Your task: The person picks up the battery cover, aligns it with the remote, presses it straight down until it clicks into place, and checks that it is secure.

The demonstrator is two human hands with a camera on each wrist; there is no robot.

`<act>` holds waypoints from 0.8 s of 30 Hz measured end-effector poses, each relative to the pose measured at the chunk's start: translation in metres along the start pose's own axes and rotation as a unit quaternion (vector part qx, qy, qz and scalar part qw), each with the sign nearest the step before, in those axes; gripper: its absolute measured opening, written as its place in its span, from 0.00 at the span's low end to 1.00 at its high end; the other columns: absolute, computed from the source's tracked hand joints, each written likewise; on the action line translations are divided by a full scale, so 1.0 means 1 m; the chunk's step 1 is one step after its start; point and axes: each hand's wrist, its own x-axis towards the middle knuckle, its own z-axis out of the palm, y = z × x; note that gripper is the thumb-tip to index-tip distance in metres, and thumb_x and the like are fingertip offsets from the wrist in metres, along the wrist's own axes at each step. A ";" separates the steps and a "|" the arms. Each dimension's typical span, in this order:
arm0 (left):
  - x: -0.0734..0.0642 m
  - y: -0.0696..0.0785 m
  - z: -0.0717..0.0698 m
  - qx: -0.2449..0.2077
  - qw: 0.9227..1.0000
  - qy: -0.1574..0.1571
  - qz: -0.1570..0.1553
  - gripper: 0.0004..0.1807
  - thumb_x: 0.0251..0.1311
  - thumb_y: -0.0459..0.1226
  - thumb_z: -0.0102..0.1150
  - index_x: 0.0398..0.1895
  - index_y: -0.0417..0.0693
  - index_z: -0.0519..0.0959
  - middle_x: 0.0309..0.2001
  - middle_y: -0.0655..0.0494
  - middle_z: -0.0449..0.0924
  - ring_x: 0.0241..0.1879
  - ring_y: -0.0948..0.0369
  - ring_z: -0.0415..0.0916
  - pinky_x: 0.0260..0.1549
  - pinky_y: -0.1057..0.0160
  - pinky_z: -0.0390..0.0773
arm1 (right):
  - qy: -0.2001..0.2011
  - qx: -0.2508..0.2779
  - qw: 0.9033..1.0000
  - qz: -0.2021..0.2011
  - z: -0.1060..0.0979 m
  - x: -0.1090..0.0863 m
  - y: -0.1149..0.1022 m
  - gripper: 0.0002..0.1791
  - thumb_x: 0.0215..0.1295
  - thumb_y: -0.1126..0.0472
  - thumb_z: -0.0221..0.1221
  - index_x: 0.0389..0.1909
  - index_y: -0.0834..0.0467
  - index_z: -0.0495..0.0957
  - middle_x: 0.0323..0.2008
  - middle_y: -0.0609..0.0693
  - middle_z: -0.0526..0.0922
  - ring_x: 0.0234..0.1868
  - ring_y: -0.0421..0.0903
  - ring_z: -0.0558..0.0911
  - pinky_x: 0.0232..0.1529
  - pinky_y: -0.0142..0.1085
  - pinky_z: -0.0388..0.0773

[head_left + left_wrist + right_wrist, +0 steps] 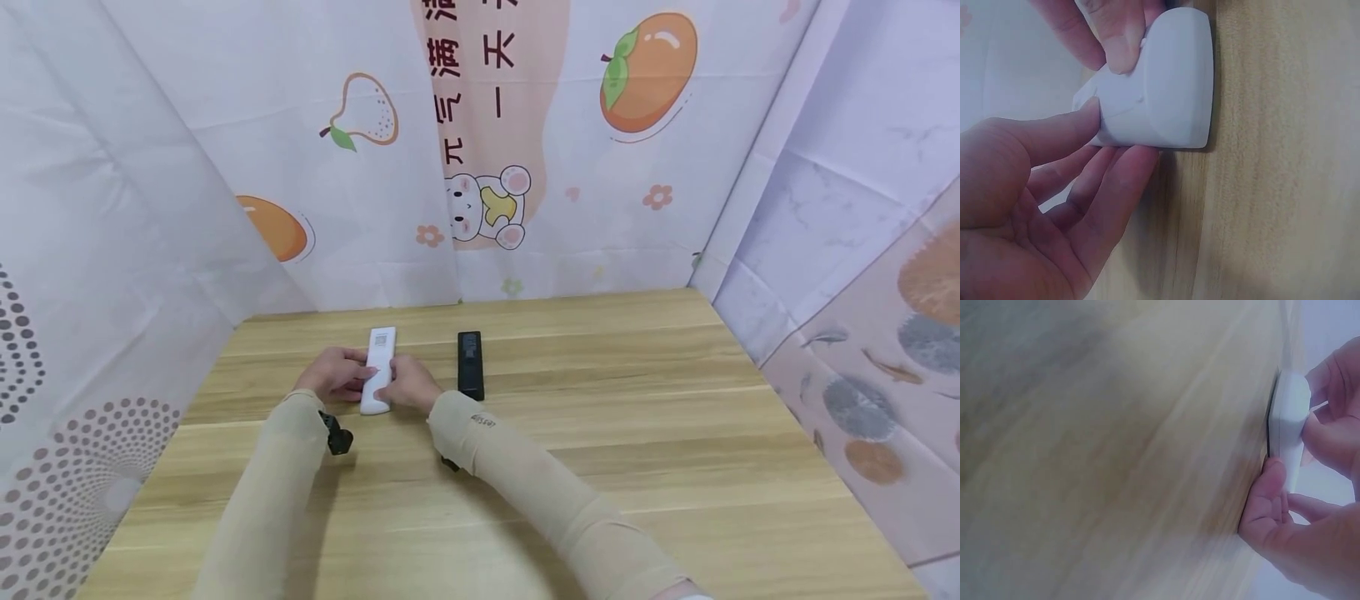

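A white remote control (382,340) lies on the wooden tabletop, its labelled back facing up and its near end toward me. My left hand (335,372) holds it from the left, thumb (1079,122) on the upper face and fingers along the side edge. From the right, my right hand (414,385) grips the opposite edge, and in the left wrist view its thumb (1121,53) presses near the seam of the cover. The right wrist view shows the remote's end between both hands. To the right lies a black remote control (470,365), label up, untouched.
The wooden table (600,417) stretches right and toward me. A printed curtain (300,150) with fruit drawings rises behind its far edge, and more printed cloth (847,250) hangs along the right side. Beige sleeves cover both forearms, with small black cameras (337,435) at the wrists.
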 end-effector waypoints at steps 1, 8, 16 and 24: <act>0.000 0.000 0.000 0.002 1.000 -0.001 0.000 0.28 0.72 0.36 0.59 0.71 0.34 0.66 0.55 0.37 0.77 0.44 0.53 0.79 0.40 0.57 0.85 | 0.001 -0.001 1.000 -0.001 0.000 0.000 0.001 0.14 0.60 0.62 0.73 0.41 0.64 0.81 0.28 0.47 0.79 0.28 0.41 0.74 0.29 0.30 0.70; 0.002 0.004 0.003 0.012 1.000 -0.003 -0.008 0.27 0.73 0.34 0.57 0.70 0.32 0.66 0.57 0.35 0.76 0.44 0.52 0.80 0.43 0.53 0.85 | -0.002 0.003 1.000 -0.024 0.001 -0.001 0.005 0.13 0.61 0.63 0.72 0.41 0.65 0.81 0.27 0.47 0.78 0.27 0.40 0.73 0.27 0.29 0.69; 0.001 0.011 0.009 0.035 0.999 0.010 0.031 0.26 0.72 0.32 0.57 0.68 0.29 0.65 0.57 0.32 0.74 0.42 0.52 0.81 0.44 0.51 0.85 | -0.010 0.079 0.997 0.003 -0.005 0.000 0.009 0.14 0.60 0.66 0.72 0.43 0.65 0.80 0.31 0.50 0.79 0.29 0.41 0.74 0.28 0.29 0.71; -0.001 0.015 0.008 0.213 0.963 0.096 0.138 0.20 0.69 0.35 0.61 0.55 0.27 0.75 0.44 0.36 0.83 0.38 0.51 0.81 0.39 0.54 0.82 | -0.139 0.202 0.969 0.032 -0.047 -0.013 0.007 0.37 0.64 0.59 0.70 0.71 0.64 0.68 0.62 0.57 0.74 0.50 0.45 0.77 0.52 0.43 0.81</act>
